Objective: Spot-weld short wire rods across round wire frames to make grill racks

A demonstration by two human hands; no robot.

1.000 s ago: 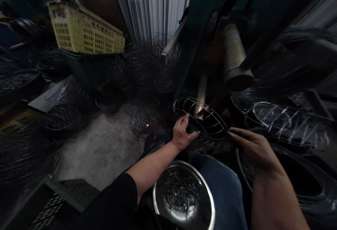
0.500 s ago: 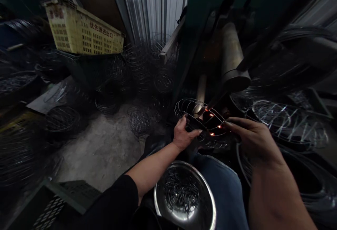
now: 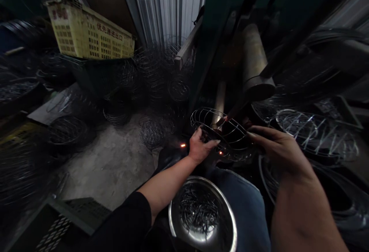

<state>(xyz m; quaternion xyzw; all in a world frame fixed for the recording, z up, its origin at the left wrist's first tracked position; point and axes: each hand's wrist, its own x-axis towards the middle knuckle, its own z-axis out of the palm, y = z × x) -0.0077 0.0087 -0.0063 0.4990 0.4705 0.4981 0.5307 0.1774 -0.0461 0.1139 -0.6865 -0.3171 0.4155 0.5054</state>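
Observation:
A round wire basket is tilted between my two hands, against the metal electrodes of a machine. My left hand is closed on the basket's near left rim, thumb pointing right. On the right side, the fingertips of my right hand are pinched at the basket's edge; whether they also hold a small wire is too dark to see. The lower electrode reaches into the basket, and a small glow shows at its tip. Below my left forearm, a shiny metal bowl holds many short bent wire pieces.
A thick cylindrical machine arm hangs above my hands. At the right lie more wire baskets. A yellow crate sits on a dark bin at the back left. Wire piles and a green crate are on the left.
Several bright glowing spots on the basket are gone. Two sparks now show lower down, one left of my left hand and one below the basket. My hands have hardly moved.

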